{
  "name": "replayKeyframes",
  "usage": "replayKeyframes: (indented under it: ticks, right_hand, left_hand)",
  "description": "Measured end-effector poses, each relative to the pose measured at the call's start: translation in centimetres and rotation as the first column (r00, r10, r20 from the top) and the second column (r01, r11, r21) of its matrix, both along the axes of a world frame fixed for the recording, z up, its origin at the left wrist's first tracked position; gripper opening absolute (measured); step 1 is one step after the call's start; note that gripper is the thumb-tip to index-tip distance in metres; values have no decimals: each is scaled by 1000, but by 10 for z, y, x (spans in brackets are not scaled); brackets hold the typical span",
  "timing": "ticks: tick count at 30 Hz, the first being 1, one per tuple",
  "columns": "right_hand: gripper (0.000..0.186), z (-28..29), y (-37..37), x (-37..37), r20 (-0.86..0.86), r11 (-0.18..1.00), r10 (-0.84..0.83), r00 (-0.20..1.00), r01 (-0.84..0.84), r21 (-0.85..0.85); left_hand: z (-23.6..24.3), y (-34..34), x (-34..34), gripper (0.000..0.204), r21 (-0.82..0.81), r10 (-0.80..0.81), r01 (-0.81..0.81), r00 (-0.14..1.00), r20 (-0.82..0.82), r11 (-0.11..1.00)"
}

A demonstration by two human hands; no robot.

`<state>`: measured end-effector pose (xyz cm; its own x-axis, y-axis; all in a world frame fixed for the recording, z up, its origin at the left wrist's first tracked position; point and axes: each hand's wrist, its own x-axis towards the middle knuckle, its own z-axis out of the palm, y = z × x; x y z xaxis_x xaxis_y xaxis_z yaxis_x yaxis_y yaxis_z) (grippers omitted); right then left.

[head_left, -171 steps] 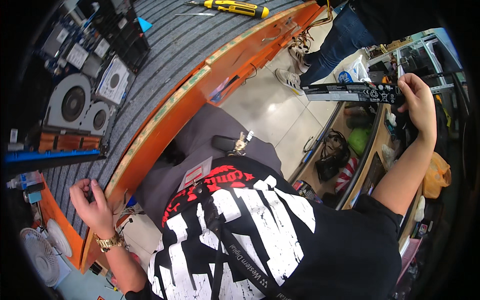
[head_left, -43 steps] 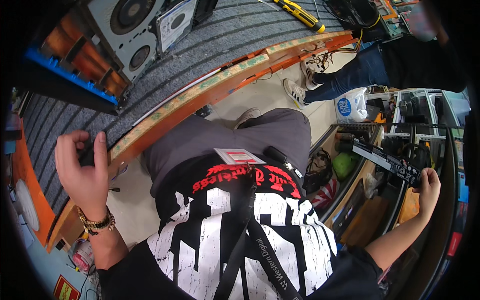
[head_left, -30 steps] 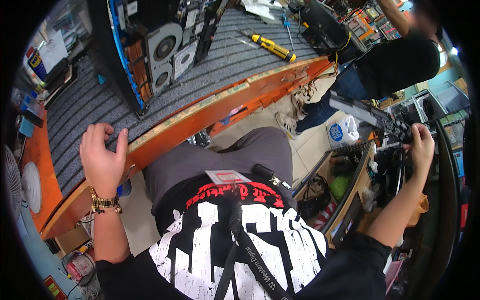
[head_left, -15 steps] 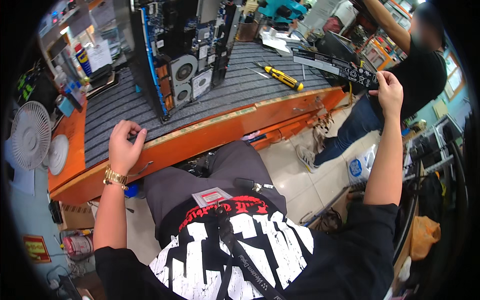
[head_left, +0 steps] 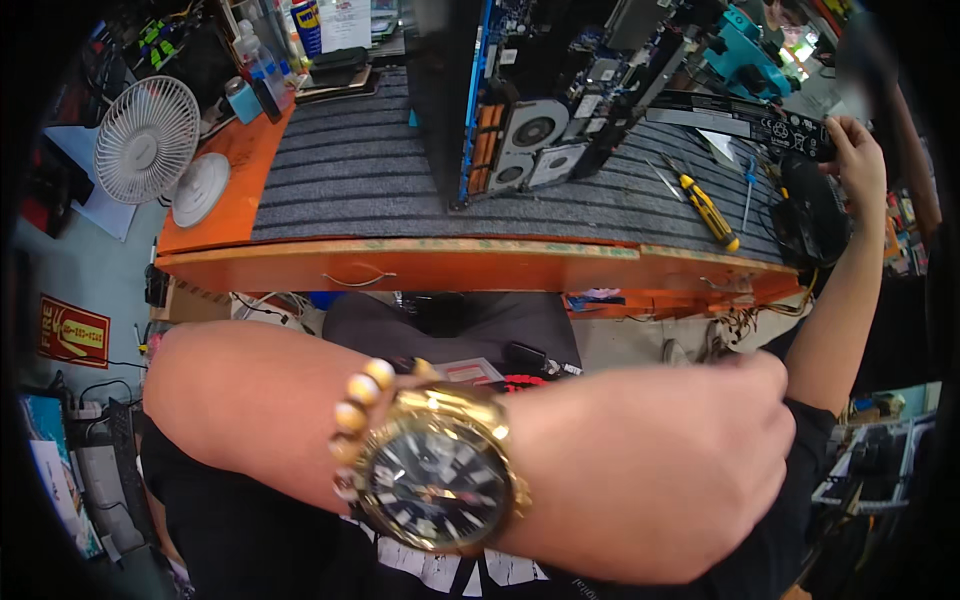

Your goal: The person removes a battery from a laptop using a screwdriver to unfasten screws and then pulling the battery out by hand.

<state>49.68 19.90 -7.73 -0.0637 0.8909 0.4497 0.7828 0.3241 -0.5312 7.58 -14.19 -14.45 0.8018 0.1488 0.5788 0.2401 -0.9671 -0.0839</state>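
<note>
My left hand [head_left: 650,470] is raised across the front of my body, back upward, close and slightly blurred. Its fingers are curled in, and nothing shows in them. A gold wristwatch [head_left: 435,490] with a dark dial and a beaded bracelet [head_left: 352,425] circle that wrist. At the upper right, my right hand [head_left: 855,165] pinches one end of a long, flat black laptop battery [head_left: 745,122] with a pale label strip. Left of the battery, an opened laptop [head_left: 540,140] stands on edge on the grey striped mat [head_left: 350,180], its fans and circuit boards bare.
A yellow-black screwdriver [head_left: 708,212] lies on the mat, with a thin blue-handled screwdriver [head_left: 749,185] beside it. A white fan [head_left: 148,140] and bottles stand at the left. The orange bench's drawer front [head_left: 480,268] faces my lap. A teal device [head_left: 745,55] sits at the back right.
My left hand has lifted off the bench edge and swung up across my body. The view has turned right-to-left, shifting the bench rightward. My right hand still holds the battery, now over the mat.
</note>
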Motion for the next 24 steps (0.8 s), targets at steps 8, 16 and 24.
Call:
replayKeyframes:
  ticks: [8, 16, 24]
  right_hand:
    - [38, -24, 51, -55, -72, 990, 139, 988, -141, -14]
    - [31, -66, 65, -103, -233, 944, 282, 931, -226, 242]
    - [25, -99, 109, -181, -155, 879, 240, 958, -147, 453]
  left_hand:
    - [-5, 42, -5, 29, 137, 50, -104, 936, 348, 985]
    - [15, 60, -152, 43, 221, 332, -375, 920, 209, 900]
    - [-93, 56, -294, 24, -578, 889, -714, 140, 436, 396]
